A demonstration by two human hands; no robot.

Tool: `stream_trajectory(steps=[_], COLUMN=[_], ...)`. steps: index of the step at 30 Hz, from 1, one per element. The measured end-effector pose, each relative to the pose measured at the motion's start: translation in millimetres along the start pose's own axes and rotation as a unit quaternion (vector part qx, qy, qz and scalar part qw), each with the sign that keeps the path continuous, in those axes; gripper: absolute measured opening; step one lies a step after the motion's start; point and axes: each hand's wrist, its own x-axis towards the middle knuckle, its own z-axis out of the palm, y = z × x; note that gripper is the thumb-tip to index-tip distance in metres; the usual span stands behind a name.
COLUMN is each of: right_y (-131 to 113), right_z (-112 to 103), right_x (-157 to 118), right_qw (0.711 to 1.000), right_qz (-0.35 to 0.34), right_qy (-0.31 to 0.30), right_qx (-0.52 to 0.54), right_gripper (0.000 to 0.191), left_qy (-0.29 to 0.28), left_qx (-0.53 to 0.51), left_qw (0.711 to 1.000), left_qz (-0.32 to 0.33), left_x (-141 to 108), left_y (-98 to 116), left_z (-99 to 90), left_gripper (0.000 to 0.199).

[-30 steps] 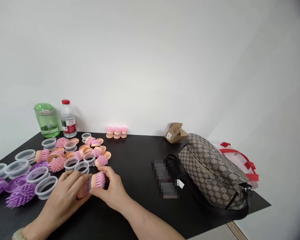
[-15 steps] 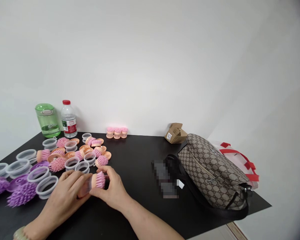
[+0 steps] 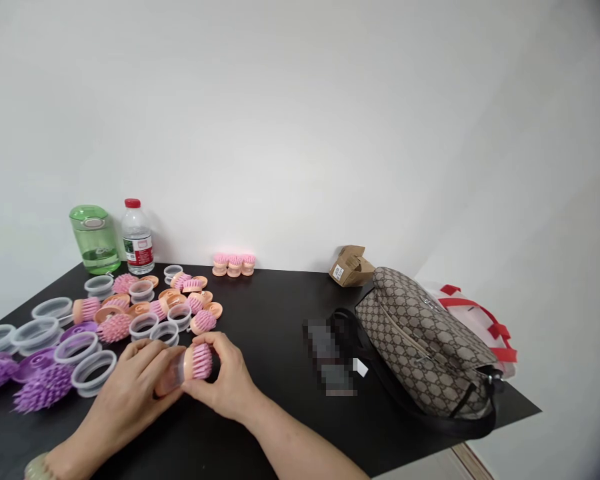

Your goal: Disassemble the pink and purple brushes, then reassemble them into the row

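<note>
We've got our left hand (image 3: 125, 400) and right hand (image 3: 225, 380) both closed on a pink silicone scalp brush (image 3: 201, 361) at 6 o'clock, clear plastic ring (image 3: 176, 370) against it; that calls for a steady hold.

Water bottle (image 3: 138, 241) (red cap (image 3: 133, 203)) beside a green plastic bottle (image 3: 95, 240)

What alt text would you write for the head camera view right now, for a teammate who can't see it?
Two hands hold a pink scalp brush over a black table, the left hand at its peach end, the right hand around its bristles. More pink brushes, purple brushes and clear rings lie to the left; a patterned bag sits right.
</note>
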Motion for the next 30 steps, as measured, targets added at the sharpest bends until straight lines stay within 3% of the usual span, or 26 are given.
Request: stream_trajectory(steps=[3, 5, 10, 13, 18, 21, 24, 27, 30], right_y=[-1, 0, 3, 3, 3, 4, 5, 4, 0], right_z=[-1, 0, 0, -2, -3, -2, -2, -2, -5], right_x=[-1, -1, 0, 1, 2, 1, 1, 2, 4], right_qw=[0.999, 1.0, 0.999, 0.999, 0.996, 0.996, 0.994, 0.994, 0.996], right_qz=[-0.034, -0.012, 0.031, 0.024, 0.076, 0.067, 0.091, 0.096, 0.081], right_qy=[-0.007, -0.014, -0.004, -0.016, -0.03, -0.033, -0.04, -0.027, -0.013], right_qx=[0.009, 0.018, 0.014, 0.019, 0.016, 0.041, 0.039, 0.032, 0.038], right_gripper=[0.06, 0.067, 0.044, 0.053, 0.044, 0.055, 0.048, 0.039, 0.037], left_qy=[0.001, -0.002, -0.005, -0.008, -0.009, -0.008, -0.003, 0.002, -0.005], left_qx=[-0.004, -0.006, -0.008, -0.011, -0.016, -0.015, -0.015, -0.026, -0.057], left_qw=[1.0, 1.0, 1.0, 1.0, 0.999, 0.999, 0.999, 0.999, 0.992], left_qz=[-0.002, -0.002, -0.012, -0.018, -0.026, -0.03, -0.031, -0.048, -0.111], left_x=[0, 0, 0, 1, 4, 6, 7, 4, -1], left_y=[0, 1, 3, 5, 8, 10, 11, 11, 12], left_z=[-1.1, -1.5, -2.4, -3.9, -6.9, -8.9, -9.4, -7.1, -3.7], left_gripper=[0.024, 0.024, 0.023, 0.023, 0.02, 0.019, 0.018, 0.025, 0.042])
